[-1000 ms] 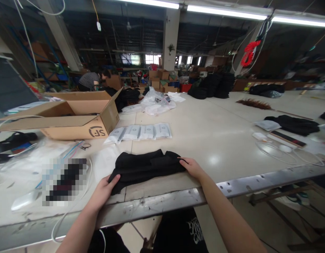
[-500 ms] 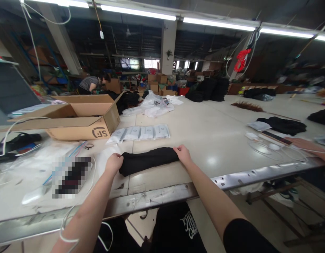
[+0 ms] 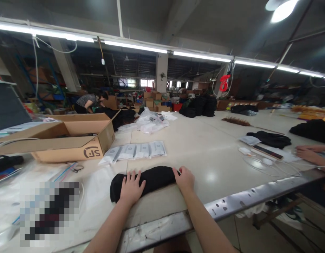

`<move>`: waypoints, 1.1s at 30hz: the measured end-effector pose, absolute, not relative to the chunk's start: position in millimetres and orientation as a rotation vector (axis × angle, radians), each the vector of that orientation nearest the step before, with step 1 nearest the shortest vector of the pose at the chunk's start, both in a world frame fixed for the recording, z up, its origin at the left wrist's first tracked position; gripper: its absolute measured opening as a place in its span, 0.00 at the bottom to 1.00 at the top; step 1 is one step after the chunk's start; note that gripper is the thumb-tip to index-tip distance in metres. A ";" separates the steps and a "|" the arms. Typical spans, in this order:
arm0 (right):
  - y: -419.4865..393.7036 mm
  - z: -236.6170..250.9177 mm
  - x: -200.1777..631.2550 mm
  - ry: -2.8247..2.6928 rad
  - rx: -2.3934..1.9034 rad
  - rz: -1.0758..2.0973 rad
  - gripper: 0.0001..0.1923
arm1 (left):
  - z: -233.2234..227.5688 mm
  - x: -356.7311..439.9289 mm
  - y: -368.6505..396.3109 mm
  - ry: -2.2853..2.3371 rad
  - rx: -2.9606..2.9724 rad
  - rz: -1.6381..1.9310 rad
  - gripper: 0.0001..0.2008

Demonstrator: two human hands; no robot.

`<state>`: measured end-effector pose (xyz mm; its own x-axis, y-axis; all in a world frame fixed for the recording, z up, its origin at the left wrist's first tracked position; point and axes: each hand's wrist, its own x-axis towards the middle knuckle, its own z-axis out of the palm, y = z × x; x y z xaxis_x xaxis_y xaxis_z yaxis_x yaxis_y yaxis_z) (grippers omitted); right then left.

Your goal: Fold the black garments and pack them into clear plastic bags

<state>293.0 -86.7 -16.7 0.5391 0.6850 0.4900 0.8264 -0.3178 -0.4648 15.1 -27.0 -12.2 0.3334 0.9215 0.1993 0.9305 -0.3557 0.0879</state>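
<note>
Low in the centre of the frame, a black rolled garment (image 3: 149, 178) lies on the pale table (image 3: 204, 147), close to its metal front edge (image 3: 231, 205), with bare tabletop stretching beyond toward the upper right. Left hand (image 3: 131, 188) presses flat on the roll's left part, fingers spread; right hand (image 3: 184, 178) rests on its right end, fingers loosely curled over the cloth. Just beyond sit white packets (image 3: 136, 151) and a cardboard box (image 3: 57, 138) at left.
</note>
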 end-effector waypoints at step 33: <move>1.4 -34.4 336.2 -1.180 -1.761 0.131 0.25 | -5.7 12.0 9.2 -1.778 -2.491 -0.522 0.26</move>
<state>336.2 1.4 -34.4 0.5233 0.7551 0.3950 0.6503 -0.0543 -0.7577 12.0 9.2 -5.7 0.2877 0.9124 0.2911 0.9250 -0.3435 0.1624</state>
